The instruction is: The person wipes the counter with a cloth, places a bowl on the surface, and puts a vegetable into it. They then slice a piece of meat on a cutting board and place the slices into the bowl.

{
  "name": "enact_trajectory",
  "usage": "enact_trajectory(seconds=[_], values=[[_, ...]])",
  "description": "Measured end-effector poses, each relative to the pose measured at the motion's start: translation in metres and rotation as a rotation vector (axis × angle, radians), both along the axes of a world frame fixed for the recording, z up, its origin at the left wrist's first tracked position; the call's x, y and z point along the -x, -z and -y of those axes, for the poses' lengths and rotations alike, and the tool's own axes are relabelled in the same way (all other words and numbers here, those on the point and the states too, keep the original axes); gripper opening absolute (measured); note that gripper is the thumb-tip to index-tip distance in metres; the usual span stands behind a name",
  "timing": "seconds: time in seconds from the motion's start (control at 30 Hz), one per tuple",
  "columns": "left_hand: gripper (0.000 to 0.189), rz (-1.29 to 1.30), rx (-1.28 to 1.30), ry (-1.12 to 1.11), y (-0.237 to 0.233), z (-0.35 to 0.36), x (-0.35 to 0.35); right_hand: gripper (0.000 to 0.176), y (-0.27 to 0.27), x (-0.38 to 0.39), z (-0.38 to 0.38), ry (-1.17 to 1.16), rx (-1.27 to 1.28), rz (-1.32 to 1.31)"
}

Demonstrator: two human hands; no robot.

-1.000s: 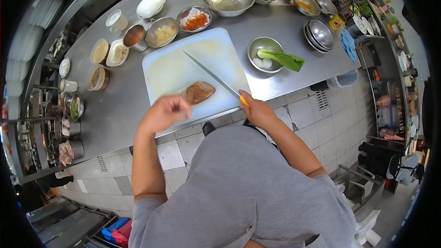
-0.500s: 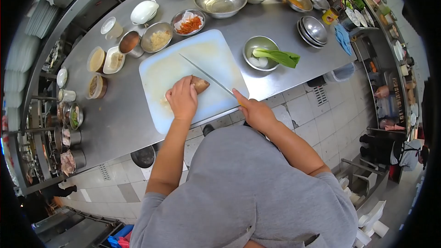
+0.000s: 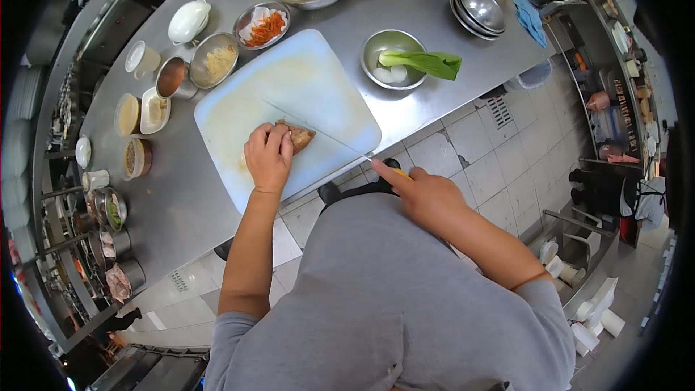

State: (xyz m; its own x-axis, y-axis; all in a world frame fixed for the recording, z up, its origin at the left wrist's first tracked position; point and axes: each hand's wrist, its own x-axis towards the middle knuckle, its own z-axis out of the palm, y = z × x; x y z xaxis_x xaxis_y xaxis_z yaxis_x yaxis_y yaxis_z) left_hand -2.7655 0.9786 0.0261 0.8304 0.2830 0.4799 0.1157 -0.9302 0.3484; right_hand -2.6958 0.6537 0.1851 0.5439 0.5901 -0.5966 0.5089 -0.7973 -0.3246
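Head view showed the steel surface [image 3: 174, 195] carrying a white cutting board [image 3: 318, 80]. Near the board's front edge the left hand [image 3: 268, 156], fingers curled, pressed down on the meat [image 3: 300, 136], seemingly to keep it from sliding. Off the board's front corner the right hand [image 3: 427, 192] was closed round the knife [image 3: 329, 139], its blade angled against the meat. Small bowls [image 3: 217, 58] crowded the board's far edge, and a bowl of greens [image 3: 394, 69] stood to its right.

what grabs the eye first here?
Dead centre, the left hand pins a brown piece of meat on the pale cutting board. The right hand holds a long knife with its blade at the meat's edge. To the board's right, a green bok choy sticks out of a steel bowl.
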Motion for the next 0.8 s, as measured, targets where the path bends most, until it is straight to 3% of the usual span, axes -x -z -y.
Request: enact_trajectory(seconds=[0.2, 0.5, 0.7, 0.8], values=[[0.014, 0.056, 0.009, 0.049, -0.003, -0.005, -0.003, 0.082, -0.029, 0.011, 0.029, -0.058, 0.059, -0.014], [0.014, 0.057, 0.052, 0.067, 0.002, -0.011, -0.009, 0.084, -0.056, 0.012, 0.027, -0.087, 0.066, -0.055], [0.014, 0.053, 0.039, 0.061, 0.002, -0.011, -0.008, 0.083, -0.054, -0.002, 0.011, -0.129, 0.016, -0.034], [0.015, 0.051, 0.041, 0.076, 0.003, -0.013, -0.009, 0.084, -0.022, -0.011, -0.011, -0.118, -0.054, -0.055]])
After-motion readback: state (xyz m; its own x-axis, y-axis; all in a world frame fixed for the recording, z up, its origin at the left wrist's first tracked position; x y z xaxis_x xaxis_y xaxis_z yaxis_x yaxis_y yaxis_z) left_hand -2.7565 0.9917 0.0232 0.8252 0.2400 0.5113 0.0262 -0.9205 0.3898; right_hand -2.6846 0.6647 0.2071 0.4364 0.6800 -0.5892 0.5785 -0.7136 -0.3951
